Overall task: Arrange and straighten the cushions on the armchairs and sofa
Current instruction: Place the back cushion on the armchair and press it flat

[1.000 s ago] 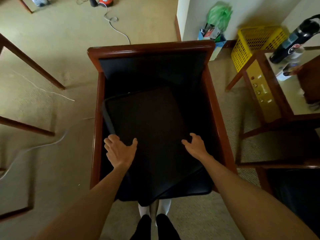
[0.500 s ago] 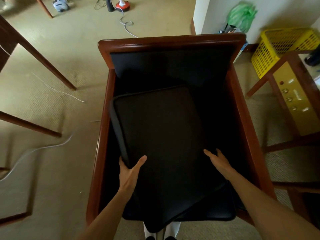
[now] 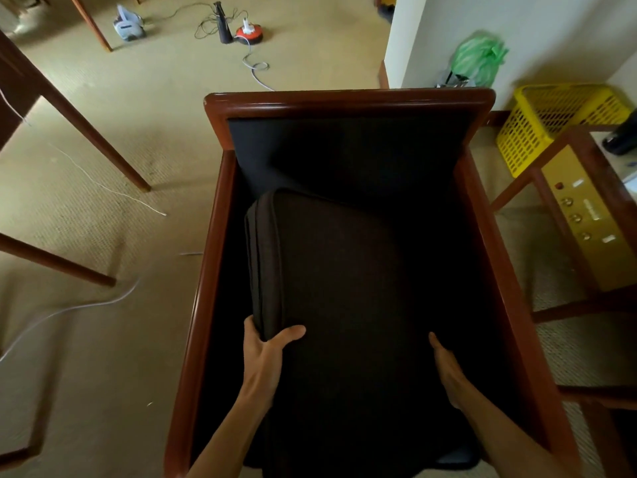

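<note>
A yellow basket (image 3: 551, 122) stands on the carpet to the right of the armchair (image 3: 348, 101); what it holds cannot be seen. The dark seat cushion (image 3: 351, 288) lies inside the armchair's wooden frame, turned slightly askew. The left hand (image 3: 263, 353) grips its near left edge, thumb on top and fingers wrapped under. The right hand (image 3: 446, 370) rests flat and unclenched against the cushion's near right side.
</note>
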Demonstrator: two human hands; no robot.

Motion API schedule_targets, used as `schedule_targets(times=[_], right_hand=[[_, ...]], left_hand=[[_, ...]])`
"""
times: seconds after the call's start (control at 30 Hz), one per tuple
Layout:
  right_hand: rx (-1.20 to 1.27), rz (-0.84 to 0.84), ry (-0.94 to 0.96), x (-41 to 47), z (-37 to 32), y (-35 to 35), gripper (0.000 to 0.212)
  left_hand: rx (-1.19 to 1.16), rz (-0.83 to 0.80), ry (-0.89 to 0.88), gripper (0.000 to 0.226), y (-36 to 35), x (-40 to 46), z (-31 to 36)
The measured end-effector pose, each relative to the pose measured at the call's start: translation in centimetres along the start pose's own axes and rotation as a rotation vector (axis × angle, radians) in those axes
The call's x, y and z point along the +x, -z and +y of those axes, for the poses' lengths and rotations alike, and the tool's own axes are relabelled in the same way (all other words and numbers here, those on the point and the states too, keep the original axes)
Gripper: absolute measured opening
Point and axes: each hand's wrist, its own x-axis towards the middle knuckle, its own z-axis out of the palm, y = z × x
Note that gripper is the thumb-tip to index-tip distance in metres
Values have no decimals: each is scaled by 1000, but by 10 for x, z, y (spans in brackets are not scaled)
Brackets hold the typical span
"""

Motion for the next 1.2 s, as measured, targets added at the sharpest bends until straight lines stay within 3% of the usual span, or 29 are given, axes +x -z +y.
schedule_targets(times=[0.07, 0.1, 0.13, 0.27, 0.33, 0.47, 0.53, 0.6, 0.73, 0.83, 0.93, 1.0, 1.07, 1.2], right_hand=[[80, 46, 38, -11, 3, 2, 81], [98, 64, 98, -16, 4, 3, 87], [87, 113, 176, -23, 1, 7, 89], [-17, 478, 497, -67, -44, 30, 64], [-49, 561, 591, -82, -70, 40, 64], [-120, 633, 809, -106, -98, 31, 49], [-206, 671, 918, -119, -107, 20, 54], [-302, 690, 968, -130, -109, 9, 57], [-567, 660, 1044, -159, -99, -22, 45], [-611, 680, 1084, -178, -92, -41, 40], [-639, 676, 1143, -194, -86, -46, 32], [-690, 644, 1194, -204, -76, -45, 23], [-761, 579, 1110, -210, -68, -41, 21], [-800, 365, 636, -214, -68, -27, 82]], left_hand=[[-11, -65, -37, 63, 6, 2, 15], [-33, -100, -50, 60, 9, 8, 21], [-64, -128, -43, 58, 12, 14, 27], [-149, -216, 74, 65, 5, 41, 34], [-101, -242, 157, 76, -4, 47, 28], [-94, -337, 241, 62, -26, 44, 19], [-2, -436, 238, 62, -49, 39, 27], [93, -399, 59, 68, -73, 34, 49], [373, -163, -653, 74, -97, 18, 134], [901, -402, -1043, 90, -101, 18, 186], [1695, -587, -1115, 108, -105, 28, 205], [2006, -628, -1095, 116, -107, 36, 202], [2104, -643, -1066, 121, -106, 44, 199], [2145, -662, -1164, 124, -107, 49, 204]])
